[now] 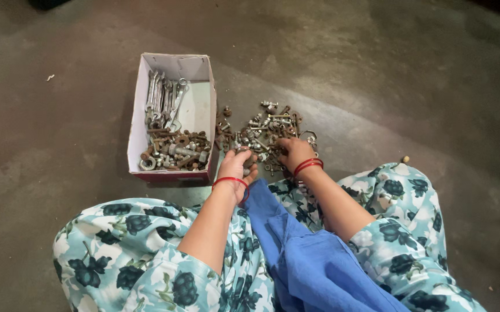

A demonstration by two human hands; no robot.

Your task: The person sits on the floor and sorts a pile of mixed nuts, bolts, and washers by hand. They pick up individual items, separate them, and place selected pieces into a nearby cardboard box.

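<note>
- The grey concrete floor fills the view, scuffed and patchy, and everything else rests on it.
- The person's legs, in teal-and-white floral fabric, spread toward 5 and 7 o'clock; a plain blue cloth lies between them, running from the bottom edge toward the hands.
- A white rectangular cardboard box with a red base sits at about 10 o'clock from the hands, open on top. Its far half holds a bundle of silver metal spanners; its near half holds a heap of rusty brown nuts, bolts and washers.
- A loose pile of rusty and silvery bolts, nuts and small fittings lies on the floor just beside the box, at 12 o'clock from the hands.
- The left hand, with a red thread bangle at the wrist, sits at the pile's near edge close to the box corner; its fingers are curled around a few small rusty pieces.
- The right hand, with 2 red bangles, rests palm-down on the pile at 1 o'clock, fingers bent into the hardware; whether it grips anything I cannot tell.
- A small round brownish object lies apart at 3 o'clock, by the right knee.
</note>
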